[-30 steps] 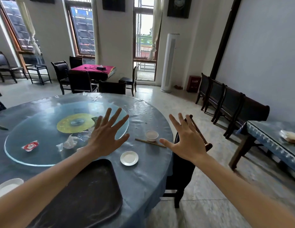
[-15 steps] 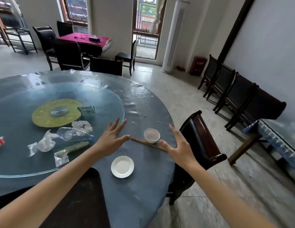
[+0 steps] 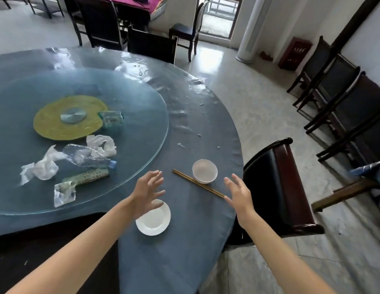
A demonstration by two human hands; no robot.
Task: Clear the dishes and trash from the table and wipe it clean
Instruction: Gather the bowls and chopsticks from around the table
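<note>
A round table (image 3: 185, 262) under a blue plastic cover carries a small white plate (image 3: 155, 222), a white bowl (image 3: 205, 171) and a pair of chopsticks (image 3: 197, 183) near its right edge. My left hand (image 3: 147, 193) hovers with spread fingers just above the plate's far side and holds nothing. Over the near end of the chopsticks, my right hand (image 3: 240, 194) is likewise spread and empty. On the glass turntable (image 3: 142, 102) lie a crushed plastic bottle (image 3: 89, 157), crumpled tissues (image 3: 43, 166), a patterned wrapper (image 3: 83, 179) and a green packet (image 3: 111, 119).
A dark tray (image 3: 47, 251) sits at the table's near left edge. A dark wooden chair (image 3: 278, 187) stands tight against the table on the right. More chairs (image 3: 342, 98) line the right wall, and another table corner (image 3: 371, 172) shows at far right.
The view has tilted down and closer to the table. Both hands have dropped from a raised spread pose to just above the plate and chopsticks.
</note>
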